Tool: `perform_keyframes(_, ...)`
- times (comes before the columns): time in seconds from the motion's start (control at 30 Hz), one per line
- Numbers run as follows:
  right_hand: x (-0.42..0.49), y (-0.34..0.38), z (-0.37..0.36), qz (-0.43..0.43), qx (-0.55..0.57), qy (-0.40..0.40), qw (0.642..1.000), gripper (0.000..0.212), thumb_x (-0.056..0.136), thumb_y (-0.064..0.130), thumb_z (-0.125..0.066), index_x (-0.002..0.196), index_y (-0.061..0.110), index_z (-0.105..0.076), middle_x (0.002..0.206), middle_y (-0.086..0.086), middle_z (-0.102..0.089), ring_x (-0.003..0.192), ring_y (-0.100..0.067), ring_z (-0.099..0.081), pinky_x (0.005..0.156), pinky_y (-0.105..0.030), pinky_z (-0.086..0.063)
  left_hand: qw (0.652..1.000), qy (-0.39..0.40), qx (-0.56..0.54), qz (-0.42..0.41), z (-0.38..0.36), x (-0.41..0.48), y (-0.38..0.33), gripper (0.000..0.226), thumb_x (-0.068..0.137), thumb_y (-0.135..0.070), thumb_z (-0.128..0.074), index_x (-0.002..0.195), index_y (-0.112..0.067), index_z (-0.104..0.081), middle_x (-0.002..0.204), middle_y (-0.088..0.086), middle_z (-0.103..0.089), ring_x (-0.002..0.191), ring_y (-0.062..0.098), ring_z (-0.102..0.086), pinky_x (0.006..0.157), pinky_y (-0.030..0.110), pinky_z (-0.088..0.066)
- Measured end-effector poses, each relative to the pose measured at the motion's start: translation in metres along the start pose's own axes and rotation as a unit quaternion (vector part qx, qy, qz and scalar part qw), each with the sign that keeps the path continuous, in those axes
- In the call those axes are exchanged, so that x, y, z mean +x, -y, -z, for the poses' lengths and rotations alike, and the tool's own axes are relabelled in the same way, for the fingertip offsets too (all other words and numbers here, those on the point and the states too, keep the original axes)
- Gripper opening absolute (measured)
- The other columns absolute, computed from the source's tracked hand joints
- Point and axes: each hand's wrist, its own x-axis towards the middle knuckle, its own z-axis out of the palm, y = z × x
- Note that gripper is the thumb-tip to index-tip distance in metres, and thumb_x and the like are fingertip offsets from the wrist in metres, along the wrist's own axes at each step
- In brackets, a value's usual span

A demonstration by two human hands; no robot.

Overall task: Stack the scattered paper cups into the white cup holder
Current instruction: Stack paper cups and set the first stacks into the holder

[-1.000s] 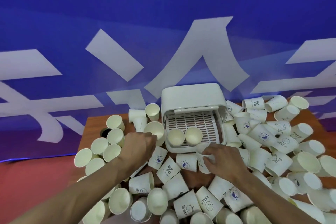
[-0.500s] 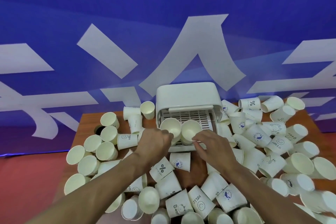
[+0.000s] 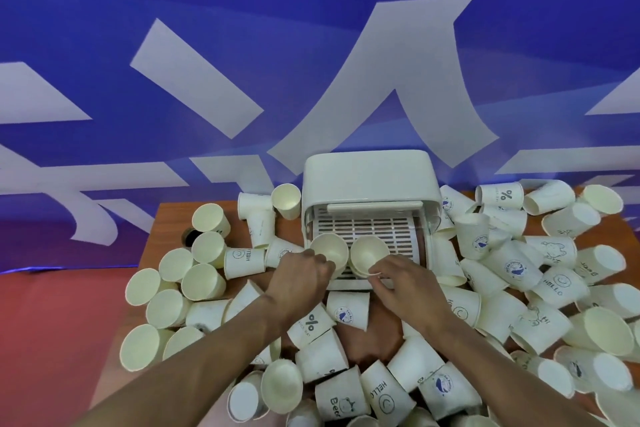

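Black print on white paper cups reads "HELLO" with a smiley on the left cup [image 3: 242, 258], the front cup [image 3: 382, 392] and the right cup [image 3: 556, 282], a large "%" on the far cup [image 3: 502, 195] and the middle cup [image 3: 310, 322], "Bear" on the bottom cup [image 3: 337, 402], and "Hi" on the tilted cup [image 3: 542, 321].

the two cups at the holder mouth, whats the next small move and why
Probably slide both cups back along the slatted tray, then let go. The left hand grips the left cup, the right hand pinches the right cup by its rim; both lie mouths toward the camera at the front of the white cup holder, bare slats behind them.
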Motion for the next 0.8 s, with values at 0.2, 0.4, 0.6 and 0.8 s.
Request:
perform_keyframes(0.2,0.008,-0.004,-0.008,-0.018,-0.005,0.062,0.998,0.01,0.089,0.032,-0.068,0.094,0.025,-0.073,0.092,0.011,-0.068,0.088,-0.01,-0.064,0.062,-0.03,-0.053,1.0,0.011,-0.009,-0.019,-0.023,0.008,0.0,0.021,0.096,-0.023,-0.054,0.076,-0.019,-0.061,0.073,0.0,-0.063,0.069,0.02,-0.057,0.049,0.028,-0.028)
perform_keyframes(0.4,0.01,-0.005,-0.017,-0.039,-0.015,0.113,0.993,0.017,0.094,0.036,-0.061,0.1,0.026,-0.073,0.099,0.012,-0.067,0.097,-0.011,-0.061,0.07,-0.033,-0.052,0.999,0.042,-0.015,0.005,-0.037,0.018,0.003,0.021,0.097,-0.016,-0.048,0.089,-0.017,-0.067,0.086,0.004,-0.066,0.082,0.022,-0.058,0.058,0.03,-0.032)
perform_keyframes(0.6,0.013,0.0,-0.025,-0.064,-0.03,0.128,0.989,0.024,0.099,0.038,-0.052,0.106,0.027,-0.072,0.102,0.011,-0.067,0.094,-0.011,-0.063,0.074,-0.032,-0.051,0.996,0.081,-0.006,0.019,-0.043,0.027,0.005,0.026,0.092,-0.006,-0.046,0.098,-0.016,-0.069,0.092,0.009,-0.065,0.085,0.024,-0.059,0.062,0.03,-0.037)
perform_keyframes(0.8,0.014,0.003,-0.027,-0.087,-0.039,0.112,0.989,0.026,0.099,0.041,-0.05,0.105,0.029,-0.072,0.099,0.011,-0.067,0.085,-0.011,-0.065,0.069,-0.034,-0.052,0.996,0.089,0.019,0.007,-0.038,0.034,0.003,0.029,0.086,0.002,-0.05,0.102,-0.014,-0.068,0.095,0.009,-0.066,0.088,0.023,-0.059,0.064,0.029,-0.038)
